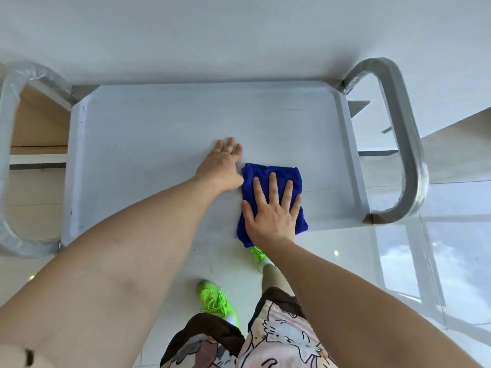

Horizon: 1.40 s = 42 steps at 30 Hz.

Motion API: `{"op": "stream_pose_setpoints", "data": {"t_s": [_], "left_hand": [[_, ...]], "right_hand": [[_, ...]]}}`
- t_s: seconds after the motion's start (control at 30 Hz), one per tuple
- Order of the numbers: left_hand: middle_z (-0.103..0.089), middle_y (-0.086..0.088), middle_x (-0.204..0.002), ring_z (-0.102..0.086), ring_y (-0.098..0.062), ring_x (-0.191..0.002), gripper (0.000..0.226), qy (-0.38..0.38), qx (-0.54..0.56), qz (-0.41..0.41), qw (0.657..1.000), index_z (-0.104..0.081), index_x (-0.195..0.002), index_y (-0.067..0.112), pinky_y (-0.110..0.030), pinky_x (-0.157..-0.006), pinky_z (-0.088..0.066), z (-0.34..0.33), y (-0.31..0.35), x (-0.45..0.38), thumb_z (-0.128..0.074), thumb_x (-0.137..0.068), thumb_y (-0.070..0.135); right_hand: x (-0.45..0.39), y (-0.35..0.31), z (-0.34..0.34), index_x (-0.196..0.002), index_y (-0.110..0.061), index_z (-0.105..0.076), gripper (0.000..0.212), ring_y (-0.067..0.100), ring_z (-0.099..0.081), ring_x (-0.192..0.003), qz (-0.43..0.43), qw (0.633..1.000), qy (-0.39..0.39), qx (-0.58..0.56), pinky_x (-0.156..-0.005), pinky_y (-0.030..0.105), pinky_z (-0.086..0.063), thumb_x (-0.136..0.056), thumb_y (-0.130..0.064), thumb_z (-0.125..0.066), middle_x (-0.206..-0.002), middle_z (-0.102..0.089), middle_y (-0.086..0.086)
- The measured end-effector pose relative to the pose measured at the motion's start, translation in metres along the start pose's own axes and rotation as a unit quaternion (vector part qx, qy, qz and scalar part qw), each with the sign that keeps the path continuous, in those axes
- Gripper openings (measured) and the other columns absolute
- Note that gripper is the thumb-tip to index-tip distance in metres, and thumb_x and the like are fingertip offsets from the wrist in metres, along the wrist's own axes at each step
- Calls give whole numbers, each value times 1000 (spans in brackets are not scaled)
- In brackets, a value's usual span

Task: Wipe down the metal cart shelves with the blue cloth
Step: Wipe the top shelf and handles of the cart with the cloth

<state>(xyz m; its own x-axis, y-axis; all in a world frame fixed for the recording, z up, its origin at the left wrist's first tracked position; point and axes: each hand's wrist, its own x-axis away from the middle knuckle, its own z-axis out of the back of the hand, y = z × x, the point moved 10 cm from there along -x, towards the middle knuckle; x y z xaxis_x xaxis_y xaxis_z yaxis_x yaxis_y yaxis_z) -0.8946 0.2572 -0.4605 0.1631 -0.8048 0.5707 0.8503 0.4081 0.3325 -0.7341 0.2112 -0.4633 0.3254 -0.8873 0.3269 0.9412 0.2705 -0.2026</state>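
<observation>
The metal cart's top shelf (148, 134) is a pale grey tray with a raised rim, seen from above. A folded blue cloth (273, 176) lies on its near right part, hanging a little over the front edge. My right hand (271, 208) lies flat on the cloth with the fingers spread, pressing it to the shelf. My left hand (223, 166) rests palm down on the bare shelf just left of the cloth, touching its corner, holding nothing.
A bare metal handle loop (398, 134) stands at the cart's right end, and a plastic-wrapped one (8, 155) at the left. A white wall runs behind the cart. My feet in green shoes (215, 298) stand on glossy floor tiles under the front edge.
</observation>
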Motion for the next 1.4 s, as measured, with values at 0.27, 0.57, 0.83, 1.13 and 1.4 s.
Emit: {"op": "stream_pose_setpoints", "data": {"t_s": [0.27, 0.57, 0.83, 1.13, 1.4], "left_hand": [[-13, -3, -164, -8, -21, -150, 69, 43, 29, -58, 997, -26, -152, 17, -37, -117, -23, 17, 19, 8, -53, -90, 13], [-32, -7, -158, -28, -28, -143, 53, 165, 44, 52, 984, -44, -144, 23, -42, -111, -35, 30, -95, 66, -54, -92, 25], [-3, 4, -165, 1, -38, -149, 72, 96, -6, 135, 986, -21, -150, 44, -66, -113, -14, 42, -177, 84, -53, -90, 17], [-7, 9, -163, -9, -38, -146, 70, 62, -29, 118, 991, -27, -145, 48, -67, -104, -33, 39, -176, 80, -61, -89, 23], [-23, 7, -156, -29, -31, -133, 65, 98, -35, 122, 987, -37, -139, 47, -58, -95, -43, 48, -177, 81, -68, -85, 30]], "right_hand": [[46, -46, -24, -157, -42, -7, 64, 37, 18, -150, -4, 1000, 8, -3, -117, 59, 15, -97, -63, -16, -169, 5, -1], [68, -107, -52, -155, -44, 6, 64, 42, 23, -147, 31, 998, -32, 32, -112, 66, 16, -96, -65, -6, -168, 14, 1], [65, -129, -53, -154, -45, 10, 64, 43, 24, -147, 40, 998, -25, 37, -111, 68, 17, -95, -67, -3, -168, 14, 2], [46, -137, -51, -155, -46, 6, 64, 42, 21, -148, 46, 998, -9, 43, -112, 67, 15, -95, -67, -5, -168, 10, 1], [8, -153, -43, -154, -47, 6, 63, 40, 23, -148, 36, 999, -3, 26, -112, 66, 17, -95, -67, -4, -168, 13, -1]]}}
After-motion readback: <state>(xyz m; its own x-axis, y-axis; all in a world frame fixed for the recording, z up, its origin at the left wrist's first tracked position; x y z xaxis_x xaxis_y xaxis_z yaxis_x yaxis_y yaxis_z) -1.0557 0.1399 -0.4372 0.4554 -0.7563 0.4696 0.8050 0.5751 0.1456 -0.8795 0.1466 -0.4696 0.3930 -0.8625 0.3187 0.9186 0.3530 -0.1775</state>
